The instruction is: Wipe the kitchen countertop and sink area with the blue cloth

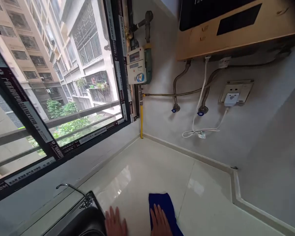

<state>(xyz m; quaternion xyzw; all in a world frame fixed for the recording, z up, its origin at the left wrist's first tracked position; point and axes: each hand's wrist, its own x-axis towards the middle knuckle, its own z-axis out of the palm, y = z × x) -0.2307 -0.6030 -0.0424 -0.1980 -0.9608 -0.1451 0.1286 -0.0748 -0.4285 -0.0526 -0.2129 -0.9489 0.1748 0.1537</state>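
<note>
A dark blue cloth [167, 204] lies on the glossy white countertop [147, 164] near the bottom of the view. Flat on top of it rests my right hand [160, 221], its fingers stretched out and pointing away from me. My left hand [115, 223] is spread on the bare counter beside the sink's edge, with nothing in it. The lower parts of both hands are cut off by the frame.
At lower left is a dark sink [88, 218] with a metal faucet [72, 187]. A window [64, 131] runs along the left wall. In the corner are a gas meter [137, 67] and a yellow pipe [141, 121]. A water heater [211, 44], hoses and a plugged-in cord [201, 98] hang on the right wall.
</note>
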